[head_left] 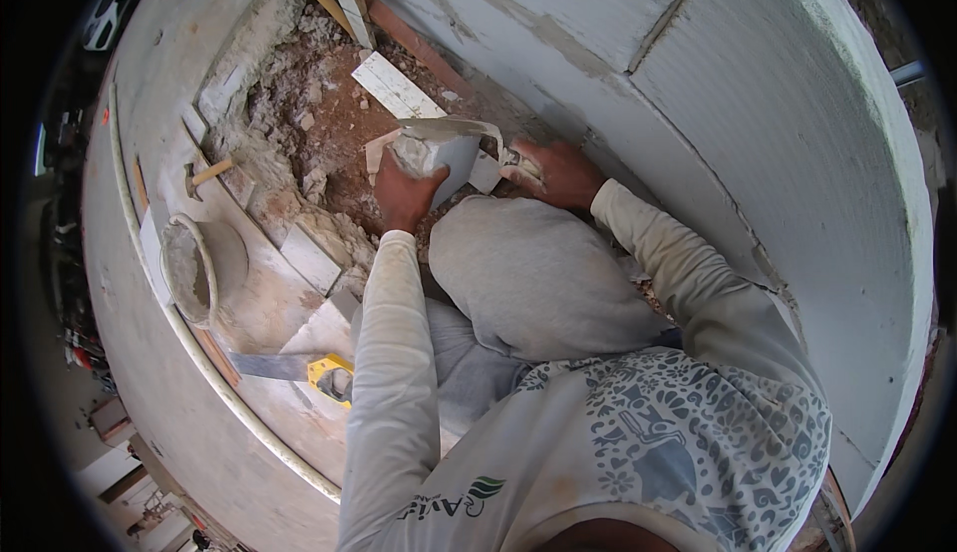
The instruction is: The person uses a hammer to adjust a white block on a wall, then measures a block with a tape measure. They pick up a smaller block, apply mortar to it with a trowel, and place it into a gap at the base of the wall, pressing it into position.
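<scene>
left hand (404, 196) grips a white block piece (439, 158) from below, held above the rubble pit (319, 124) by the wall. right hand (558, 173) closed on a trowel (469, 134) resting on the block's top. mortar bucket (204, 268) sits apart, leftward.

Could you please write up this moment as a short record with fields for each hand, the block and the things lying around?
Left hand: the left hand grips a pale block piece from below.
Right hand: the right hand holds a trowel whose blade lies across the block's top.
Block: has mortar on its left face.
Ground: broken rubble beside a white block wall.
Nearby: mortar bucket, hammer, yellow-handled saw.
</scene>
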Demonstrator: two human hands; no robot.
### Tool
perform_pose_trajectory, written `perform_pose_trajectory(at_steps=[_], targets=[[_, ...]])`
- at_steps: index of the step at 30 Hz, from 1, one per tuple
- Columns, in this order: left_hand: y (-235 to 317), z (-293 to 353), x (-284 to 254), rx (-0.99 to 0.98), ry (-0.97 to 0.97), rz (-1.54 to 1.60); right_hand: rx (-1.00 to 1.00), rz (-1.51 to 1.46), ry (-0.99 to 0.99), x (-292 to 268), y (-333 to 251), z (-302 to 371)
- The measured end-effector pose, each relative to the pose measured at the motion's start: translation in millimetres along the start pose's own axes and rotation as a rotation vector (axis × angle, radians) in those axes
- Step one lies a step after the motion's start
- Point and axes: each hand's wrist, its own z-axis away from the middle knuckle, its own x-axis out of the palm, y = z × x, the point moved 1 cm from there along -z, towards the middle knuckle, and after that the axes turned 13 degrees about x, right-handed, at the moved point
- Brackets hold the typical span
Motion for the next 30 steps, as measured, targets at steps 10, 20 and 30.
perform_pose_trajectory(at_steps=[10, 20, 30], targets=[[6, 0, 3, -0.012, -0.020, -0.046, -0.059, 0.031, -0.058, 10, -11, -6], [19, 6, 0, 0.069, -0.045, -0.007, 0.193, -0.072, -0.032, 35, 85, -30], [-4, 12, 3, 0.010, 0.052, -0.056, -0.096, -0.019, -0.107, 15, -25, -15]])
